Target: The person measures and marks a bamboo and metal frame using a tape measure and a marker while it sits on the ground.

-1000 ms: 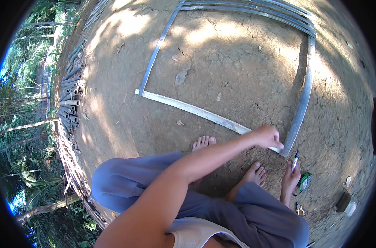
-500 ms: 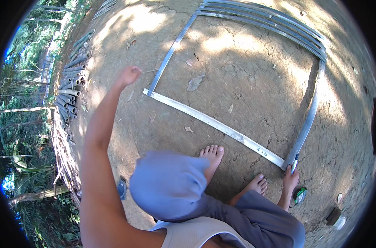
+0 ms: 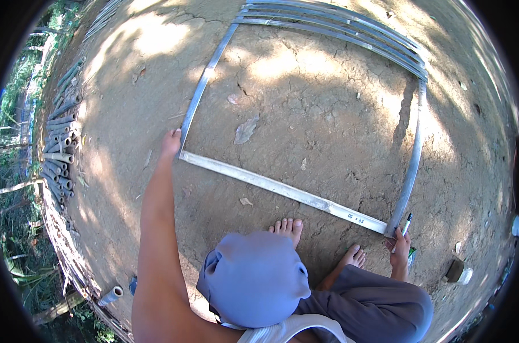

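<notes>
Cracked dirt ground (image 3: 305,137), bamboo poles (image 3: 58,156) stacked far left. Your left hand (image 3: 171,142) is at the left strip (image 3: 197,100); can't tell if fingers grip it. Steady that corner. Pale strip (image 3: 282,187) runs to the right strip (image 3: 412,171). Right hand (image 3: 401,248) closed on pen (image 3: 407,224); keep it off the joint.

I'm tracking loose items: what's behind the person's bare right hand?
Behind the bare right hand, which holds a slim white-and-black pen, part of a small green object shows against brown earth. The hand hides the rest.
</notes>
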Demonstrator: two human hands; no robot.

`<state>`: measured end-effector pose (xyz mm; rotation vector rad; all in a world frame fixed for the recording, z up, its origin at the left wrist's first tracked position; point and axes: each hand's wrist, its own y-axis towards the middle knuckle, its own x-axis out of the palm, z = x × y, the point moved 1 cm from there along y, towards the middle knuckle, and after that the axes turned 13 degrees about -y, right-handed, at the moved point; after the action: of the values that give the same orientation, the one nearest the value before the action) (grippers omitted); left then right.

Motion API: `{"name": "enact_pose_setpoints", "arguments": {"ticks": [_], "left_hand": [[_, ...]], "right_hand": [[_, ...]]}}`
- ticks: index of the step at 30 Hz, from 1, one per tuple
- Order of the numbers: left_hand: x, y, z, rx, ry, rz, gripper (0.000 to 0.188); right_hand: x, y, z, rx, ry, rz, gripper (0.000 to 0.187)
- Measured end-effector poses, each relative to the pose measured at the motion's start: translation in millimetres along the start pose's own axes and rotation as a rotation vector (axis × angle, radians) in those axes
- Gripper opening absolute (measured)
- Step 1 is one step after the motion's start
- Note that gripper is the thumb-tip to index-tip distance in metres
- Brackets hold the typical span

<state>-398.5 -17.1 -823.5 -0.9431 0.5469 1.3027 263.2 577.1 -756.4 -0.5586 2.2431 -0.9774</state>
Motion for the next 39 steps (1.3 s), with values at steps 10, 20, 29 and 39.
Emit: {"name": "enact_pose_setpoints", "arguments": {"ticks": [10, 20, 29, 39], "left_hand": [[-38, 38, 14, -0.103, -0.041, -0.009, 0.073], [-36, -8, 81, -0.126, -0.494, -0.192, 0.081], [-49, -27, 73, -0.105, -0.478, -0.138, 0.078], [2, -96, 46, -0.067, -0.43, -0.121, 0.057]], "right_hand": [[24, -18, -3, 0.013, 0.343, -0.031, 0.014], [-12, -35, -37, -0.071, 0.785, -0.016, 0.029], [-31, -33, -28, -0.124, 0.817, -0.052, 0.028], [-40, -6, -3, -0.066, 0.931, 0.166, 0.03]]}}
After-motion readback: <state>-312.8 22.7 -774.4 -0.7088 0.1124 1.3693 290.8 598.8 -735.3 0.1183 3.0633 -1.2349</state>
